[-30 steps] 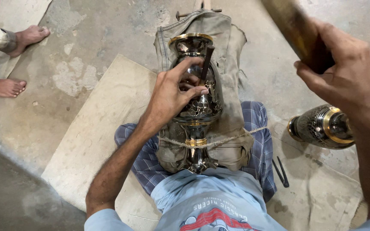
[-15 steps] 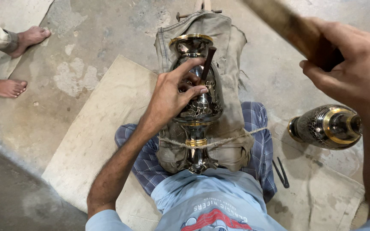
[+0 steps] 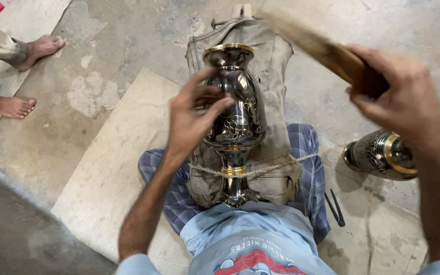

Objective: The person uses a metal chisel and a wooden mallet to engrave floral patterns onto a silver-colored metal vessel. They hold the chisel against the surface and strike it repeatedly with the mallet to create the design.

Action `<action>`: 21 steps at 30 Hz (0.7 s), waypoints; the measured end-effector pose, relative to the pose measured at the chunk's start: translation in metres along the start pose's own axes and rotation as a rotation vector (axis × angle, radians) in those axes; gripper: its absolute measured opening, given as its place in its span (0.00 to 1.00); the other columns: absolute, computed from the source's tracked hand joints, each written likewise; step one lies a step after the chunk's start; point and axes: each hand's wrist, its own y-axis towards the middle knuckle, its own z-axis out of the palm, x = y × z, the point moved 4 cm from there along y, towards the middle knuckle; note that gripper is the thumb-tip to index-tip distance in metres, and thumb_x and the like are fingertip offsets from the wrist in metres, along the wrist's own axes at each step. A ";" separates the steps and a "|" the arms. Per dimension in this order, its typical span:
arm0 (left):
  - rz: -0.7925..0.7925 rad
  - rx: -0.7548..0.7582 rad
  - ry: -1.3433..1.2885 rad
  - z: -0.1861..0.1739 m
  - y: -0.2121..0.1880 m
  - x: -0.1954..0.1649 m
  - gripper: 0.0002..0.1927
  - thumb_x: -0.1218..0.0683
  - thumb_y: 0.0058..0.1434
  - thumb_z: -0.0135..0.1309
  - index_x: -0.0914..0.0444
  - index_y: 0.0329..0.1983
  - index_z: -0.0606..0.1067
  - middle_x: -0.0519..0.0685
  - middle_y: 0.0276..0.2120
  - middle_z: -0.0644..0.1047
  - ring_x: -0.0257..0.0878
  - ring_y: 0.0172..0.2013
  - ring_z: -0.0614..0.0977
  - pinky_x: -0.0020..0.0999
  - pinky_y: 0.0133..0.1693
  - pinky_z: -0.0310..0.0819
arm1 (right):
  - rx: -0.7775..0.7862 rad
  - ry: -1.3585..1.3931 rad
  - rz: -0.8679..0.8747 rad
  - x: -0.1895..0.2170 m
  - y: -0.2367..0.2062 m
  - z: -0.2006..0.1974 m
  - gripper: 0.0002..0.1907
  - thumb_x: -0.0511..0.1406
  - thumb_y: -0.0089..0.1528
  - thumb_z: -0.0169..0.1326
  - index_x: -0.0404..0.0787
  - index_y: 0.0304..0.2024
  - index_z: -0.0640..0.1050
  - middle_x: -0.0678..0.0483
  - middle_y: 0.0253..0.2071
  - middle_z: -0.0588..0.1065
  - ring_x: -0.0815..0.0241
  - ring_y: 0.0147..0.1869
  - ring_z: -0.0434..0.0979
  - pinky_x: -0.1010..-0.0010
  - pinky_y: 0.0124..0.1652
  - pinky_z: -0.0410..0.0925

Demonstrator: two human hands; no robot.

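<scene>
A dark, shiny metal vase (image 3: 238, 122) with gold bands lies lengthwise on a khaki cloth pad (image 3: 273, 66) across my lap, tied down at its neck by twine (image 3: 281, 167). My left hand (image 3: 189, 122) rests on the vase's belly with the fingertips pinched together, as around a thin tool that I can barely make out. My right hand (image 3: 403, 102) is raised to the right of the vase and grips a wooden stick (image 3: 322, 48), which is blurred and points up-left over the pad.
A second dark vase (image 3: 383, 153) with a gold band lies on the floor at right. Thin dark tools (image 3: 334, 206) lie by my right leg. A beige mat (image 3: 113, 173) lies at left. Another person's bare feet (image 3: 39, 48) stand at the far left on concrete.
My right hand has swung the wooden stick leftward, so it lies flatter and reaches over toward the vase. My left hand stays pinched on the vase's belly.
</scene>
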 end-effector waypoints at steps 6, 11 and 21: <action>-0.145 -0.414 -0.327 -0.003 -0.094 0.027 0.21 0.60 0.67 0.61 0.67 0.60 0.68 0.52 0.36 0.84 0.39 0.34 0.89 0.35 0.36 0.91 | 0.101 0.820 0.115 0.018 -0.080 0.085 0.27 0.32 0.50 0.66 0.35 0.53 0.77 0.50 0.44 0.80 0.60 0.40 0.81 0.67 0.40 0.77; -0.211 -0.571 -0.634 0.041 -0.160 0.044 0.26 0.63 0.62 0.62 0.68 0.62 0.67 0.56 0.37 0.84 0.44 0.36 0.88 0.36 0.37 0.90 | 0.427 0.753 0.091 0.081 -0.141 0.152 0.27 0.36 0.44 0.77 0.37 0.43 0.80 0.48 0.31 0.80 0.55 0.33 0.81 0.63 0.36 0.74; -0.089 -0.652 -0.616 0.058 -0.154 0.049 0.27 0.62 0.65 0.60 0.67 0.65 0.65 0.59 0.39 0.84 0.45 0.38 0.89 0.34 0.33 0.88 | 0.002 0.581 -0.201 0.113 -0.149 0.171 0.29 0.27 0.42 0.64 0.35 0.48 0.78 0.46 0.38 0.81 0.50 0.38 0.85 0.62 0.37 0.77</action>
